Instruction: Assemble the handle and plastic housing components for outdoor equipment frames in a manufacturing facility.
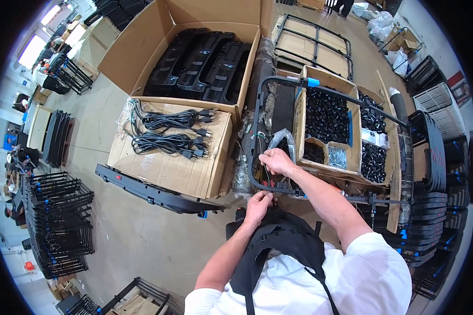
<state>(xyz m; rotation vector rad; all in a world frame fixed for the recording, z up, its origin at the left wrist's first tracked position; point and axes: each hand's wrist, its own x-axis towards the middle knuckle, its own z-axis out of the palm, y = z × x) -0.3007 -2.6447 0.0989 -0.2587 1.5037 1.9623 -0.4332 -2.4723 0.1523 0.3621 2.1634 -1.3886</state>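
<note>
A black tubular frame [258,113] with rounded corners lies across the bench in front of me. Close to its near left corner, my right hand [277,160] is closed in a pinch on what looks like a thin cord along the side tube. My left hand [259,206] is closed just below that corner, at the near edge; its fingertips hide whatever they hold. A pale tie [258,135] is looped around the side tube farther up. Beside my right hand lies a clear plastic bag [283,138] with dark small parts inside.
A divided cardboard box [301,123] holds black caps and metal screws. To the left, coiled black power cables [165,142] lie on a closed carton [157,170]; behind it an open carton [134,68] holds black moulded panels [192,65]. A long black bar [157,194] juts out near my left. Stacked frames [60,220] stand around.
</note>
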